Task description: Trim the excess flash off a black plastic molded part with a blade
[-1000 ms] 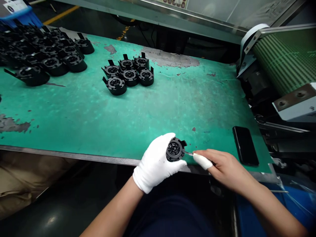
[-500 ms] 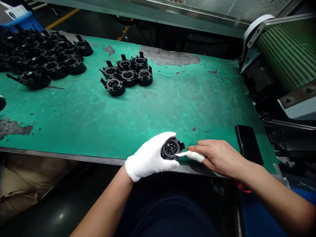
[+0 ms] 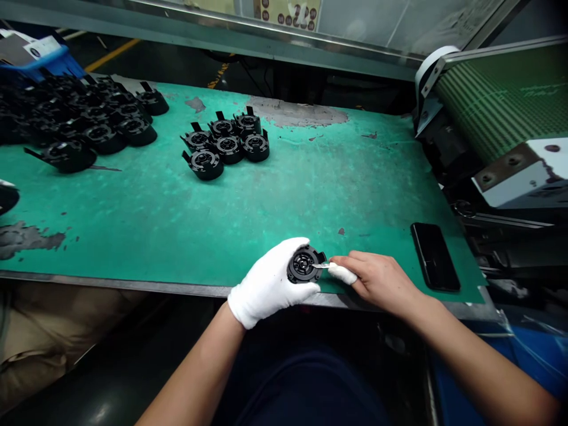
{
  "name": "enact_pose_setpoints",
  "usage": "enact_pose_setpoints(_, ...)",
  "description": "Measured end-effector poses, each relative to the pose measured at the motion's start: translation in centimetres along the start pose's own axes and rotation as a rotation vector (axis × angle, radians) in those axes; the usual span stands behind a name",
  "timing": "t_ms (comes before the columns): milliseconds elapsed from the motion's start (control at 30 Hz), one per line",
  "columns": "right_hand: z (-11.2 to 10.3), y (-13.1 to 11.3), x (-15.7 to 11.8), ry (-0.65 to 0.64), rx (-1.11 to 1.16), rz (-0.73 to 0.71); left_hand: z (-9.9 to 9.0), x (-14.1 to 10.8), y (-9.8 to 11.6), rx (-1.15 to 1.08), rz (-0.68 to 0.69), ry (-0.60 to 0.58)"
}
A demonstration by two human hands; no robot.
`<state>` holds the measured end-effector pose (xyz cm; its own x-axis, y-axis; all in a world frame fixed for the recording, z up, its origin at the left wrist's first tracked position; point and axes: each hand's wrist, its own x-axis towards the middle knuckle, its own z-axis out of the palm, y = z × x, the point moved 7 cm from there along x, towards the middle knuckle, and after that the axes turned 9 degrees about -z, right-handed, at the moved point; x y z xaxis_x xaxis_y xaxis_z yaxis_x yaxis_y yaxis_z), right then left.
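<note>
My left hand (image 3: pixel 273 284), in a white glove, is closed round a round black plastic part (image 3: pixel 303 264) at the table's front edge. The part's ringed, slotted face is turned up toward me, and a tab sticks out on its right. My right hand (image 3: pixel 377 277) is ungloved except for a white cover on one digit. It pinches a thin, pale knife blade (image 3: pixel 321 266), whose tip lies over the part's face, right of its centre. Whether the tip touches the plastic I cannot tell. Any handle of the knife is hidden in the fingers.
On the green table (image 3: pixel 310 195) stands a small group of similar black parts (image 3: pixel 228 148). A larger cluster (image 3: pixel 102 137) is at the left, near a blue bin (image 3: pixel 66 59). A black phone (image 3: pixel 435 257) lies at right, below a green conveyor belt (image 3: pixel 501 94). Someone's clothed leg (image 3: pixel 39 337) shows lower left.
The blade's tip has moved from the part's lower right edge inward toward its centre, and its angle has changed. Both hands keep their holds. The whole view has shifted slightly.
</note>
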<state>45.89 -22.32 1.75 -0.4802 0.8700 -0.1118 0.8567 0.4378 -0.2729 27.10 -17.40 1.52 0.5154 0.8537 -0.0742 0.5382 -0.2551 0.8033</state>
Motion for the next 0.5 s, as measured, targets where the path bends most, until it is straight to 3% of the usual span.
enact_pose_setpoints(200,0.0,-0.9,-1.5,0.008,0.316,0.067,1.0,-1.9,-0.4,-0.010,-0.058,0.191)
enact_pose_setpoints(500,1.9,-4.5,-2.0,-0.057,0.419,0.010,1.6,-2.8,-0.9,0.014,-0.060,0.302)
